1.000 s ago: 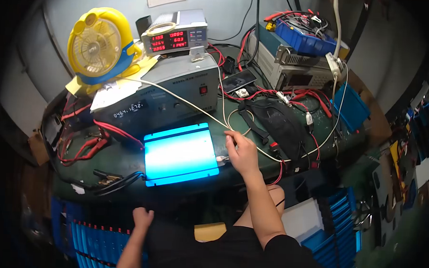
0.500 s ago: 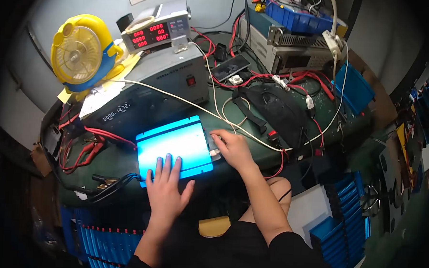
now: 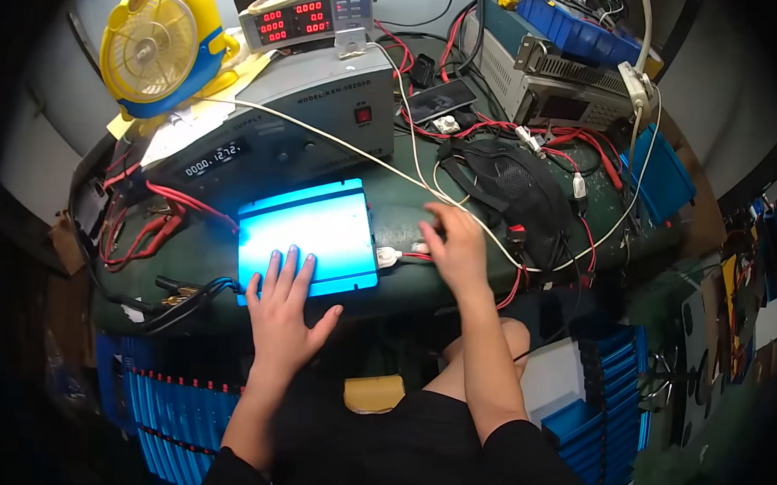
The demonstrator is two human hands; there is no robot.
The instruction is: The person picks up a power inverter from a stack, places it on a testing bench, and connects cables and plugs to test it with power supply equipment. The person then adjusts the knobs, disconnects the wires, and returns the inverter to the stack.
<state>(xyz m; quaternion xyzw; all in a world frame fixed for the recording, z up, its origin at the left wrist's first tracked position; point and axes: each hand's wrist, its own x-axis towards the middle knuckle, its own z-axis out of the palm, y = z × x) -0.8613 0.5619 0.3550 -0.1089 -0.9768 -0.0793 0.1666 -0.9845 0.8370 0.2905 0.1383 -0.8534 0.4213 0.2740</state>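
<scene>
A blue metal box (image 3: 307, 230), shiny and flat, lies on the green bench. My left hand (image 3: 283, 312) rests flat on its near edge with fingers spread. A white plug (image 3: 388, 257) with red wire sits at the box's right end. Just right of it, my right hand (image 3: 459, 250) is raised with bent fingers, the thumb apart from the index finger, and nothing visible in it. A small white connector (image 3: 420, 247) is beside the thumb; whether they touch is unclear. Red leads (image 3: 195, 201) and black leads (image 3: 208, 308) run to the box's left end.
Behind the box stands a grey power supply (image 3: 280, 134) carrying a meter (image 3: 307, 22) and a yellow fan (image 3: 150, 46). A black bag (image 3: 516, 192), a phone (image 3: 442, 100) and tangled red cables lie on the right. A white cable (image 3: 341, 142) crosses the bench.
My right hand has moved right, away from the box's end, and the white plug there is now in plain sight. My left hand remains on the box. The view has shifted slightly.
</scene>
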